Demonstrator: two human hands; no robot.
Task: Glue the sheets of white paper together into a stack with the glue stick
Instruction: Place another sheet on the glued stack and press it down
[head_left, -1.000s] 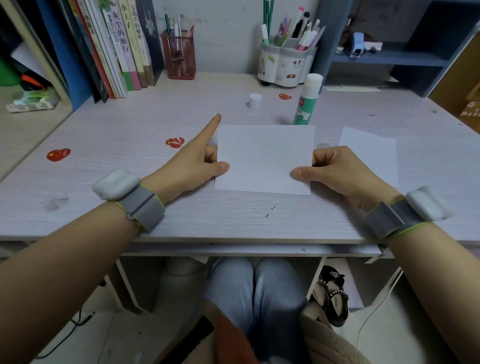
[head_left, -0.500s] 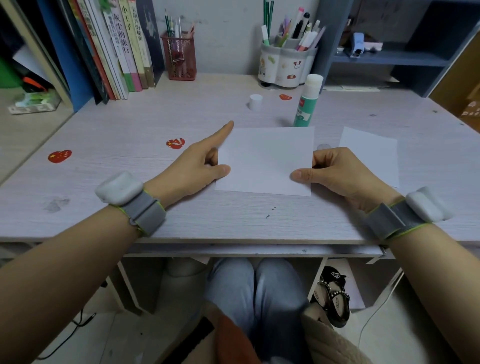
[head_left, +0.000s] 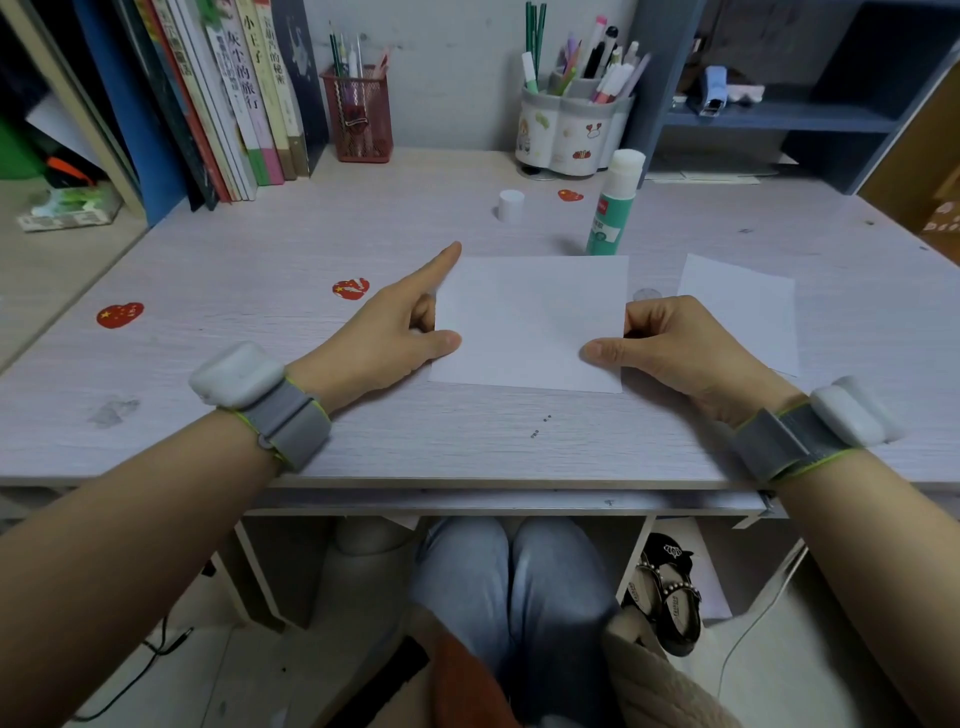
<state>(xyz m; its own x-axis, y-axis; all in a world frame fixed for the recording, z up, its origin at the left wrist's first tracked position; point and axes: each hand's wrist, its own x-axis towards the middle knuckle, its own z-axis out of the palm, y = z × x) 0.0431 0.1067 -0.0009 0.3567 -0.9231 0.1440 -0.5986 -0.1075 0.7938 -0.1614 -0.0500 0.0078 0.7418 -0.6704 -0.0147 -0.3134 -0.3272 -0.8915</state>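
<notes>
So we've got both hands on the sheet (head_left: 530, 322) sitting flat in the middle of the desk (head_left: 260, 249). Our left hand (head_left: 384, 332) is at the sheet's left edge: index finger stretched straight out and pointing up toward the far left corner, tip touching or just shy of it, thumb pressed down onto the paper near the lower left, and the other fingers curled under right at the edge. So it's pinning rather than properly pinching, as far as we can see. Our right hand (head_left: 670, 348) is curled into a loose fist at the right edge, thumb lying flat on top of the paper near the lower right corner and the knuckles tucked against the side. Looks like it's got the edge nipped between thumb and fingers, but we can't really tell if any fingers are under the sheet. Both forearms come in from the bottom corners, angled inward, wrists resting on or just over the desk, each with a gray band and a white block strapped on. A second sheet (head_left: 743, 306) lies flat just to the right, partly behind our right hand. The glue stick (head_left: 615, 205) is standing upright just past the far right corner of the main sheet, uncapped, and its cap (head_left: 511, 206) is standing on the desk a bit to the left of it, apart from the paper.
</notes>
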